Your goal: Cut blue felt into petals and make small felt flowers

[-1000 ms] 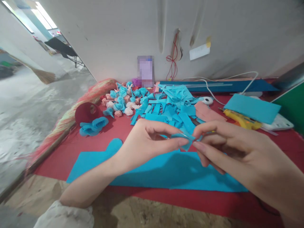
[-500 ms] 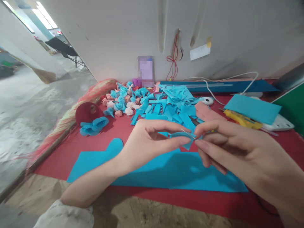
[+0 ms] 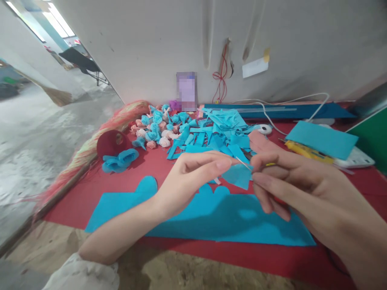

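Note:
A small thin piece of blue paper (image 3: pixel 237 176) hangs between my hands, above the table. My right hand (image 3: pixel 290 183) pinches one end of a thin pale stick (image 3: pixel 242 162) between thumb and forefinger, right at the paper's right edge. On the other side, my left hand (image 3: pixel 193 177) has its thumb pressed along the forefinger, closed at the paper's upper left edge. Exactly how much paper lies between those fingers is hidden. Beneath both hands lies a long blue sheet (image 3: pixel 205 223) with rounded petal-shaped pieces (image 3: pixel 147 184) at its upper edge.
Blue strips and scraps (image 3: pixel 223 129) are heaped behind my hands. Several small paper roses (image 3: pixel 155 125) sit left of them, near larger blue flowers (image 3: pixel 121 160) and a red roll (image 3: pixel 105 144). A yellow cutter (image 3: pixel 308 152) lies at right on the red tabletop (image 3: pixel 69 205).
My left thumb has drawn back left along the forefinger and pressed against it. More of the blue paper piece now shows, spread below the stick. My right hand has barely shifted.

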Available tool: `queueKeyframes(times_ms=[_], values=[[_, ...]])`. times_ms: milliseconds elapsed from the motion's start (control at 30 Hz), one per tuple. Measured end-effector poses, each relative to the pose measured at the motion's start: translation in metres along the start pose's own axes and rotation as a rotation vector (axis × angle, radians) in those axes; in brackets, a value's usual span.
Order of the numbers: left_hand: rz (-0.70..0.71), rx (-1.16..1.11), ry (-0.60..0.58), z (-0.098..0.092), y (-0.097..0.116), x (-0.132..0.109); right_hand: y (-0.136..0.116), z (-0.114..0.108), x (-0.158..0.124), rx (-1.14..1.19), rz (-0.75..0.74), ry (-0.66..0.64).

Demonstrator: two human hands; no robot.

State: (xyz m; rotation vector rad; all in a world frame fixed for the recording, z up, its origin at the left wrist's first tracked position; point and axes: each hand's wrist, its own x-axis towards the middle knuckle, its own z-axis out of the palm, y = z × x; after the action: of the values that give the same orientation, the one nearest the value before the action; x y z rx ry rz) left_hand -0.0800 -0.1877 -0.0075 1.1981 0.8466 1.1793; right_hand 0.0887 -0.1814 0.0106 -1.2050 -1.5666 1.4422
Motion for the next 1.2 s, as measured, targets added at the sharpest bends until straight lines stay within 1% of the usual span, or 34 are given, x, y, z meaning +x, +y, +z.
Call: queueKeyframes(times_ms=[33,133,200,300,367,433,533,600,700,833,1033,1200], values=[[0.003,-0.002,-0.002,0.000,0.000,0.000,0.001,-0.001,0.001,0.016,0.007,-0.002],[0.020,-0.004,-0.007,0.002,0.000,0.001,0.002,-0.001,0.003,0.096,-0.013,-0.074],[0.018,-0.057,-0.027,0.004,0.001,0.001,0.002,0.000,0.002,0.134,-0.005,-0.090],[-0.024,-0.170,-0.079,0.007,0.002,0.002,-0.001,0.002,0.000,0.148,0.025,-0.021],[-0.038,-0.209,-0.085,0.009,0.000,0.001,-0.003,0.004,-0.001,0.136,0.028,0.024],[-0.037,-0.211,-0.052,0.011,-0.002,0.000,-0.003,0.005,-0.001,0.126,0.032,0.052],[-0.012,-0.188,0.032,0.012,-0.008,-0.001,-0.002,0.007,-0.001,0.123,0.015,0.049],[0.015,-0.171,0.062,0.012,-0.011,-0.001,0.000,0.008,-0.001,0.105,-0.012,0.058],[0.024,-0.155,0.085,0.012,-0.013,-0.003,0.000,0.010,-0.001,0.074,-0.033,0.088],[0.018,-0.134,0.123,0.012,-0.014,-0.004,0.000,0.011,-0.001,0.074,-0.015,0.088],[0.001,-0.127,0.138,0.011,-0.016,-0.004,0.001,0.012,-0.001,0.036,-0.018,0.107],[-0.023,-0.140,0.161,0.011,-0.018,-0.003,0.002,0.013,-0.001,0.057,-0.031,0.112]])
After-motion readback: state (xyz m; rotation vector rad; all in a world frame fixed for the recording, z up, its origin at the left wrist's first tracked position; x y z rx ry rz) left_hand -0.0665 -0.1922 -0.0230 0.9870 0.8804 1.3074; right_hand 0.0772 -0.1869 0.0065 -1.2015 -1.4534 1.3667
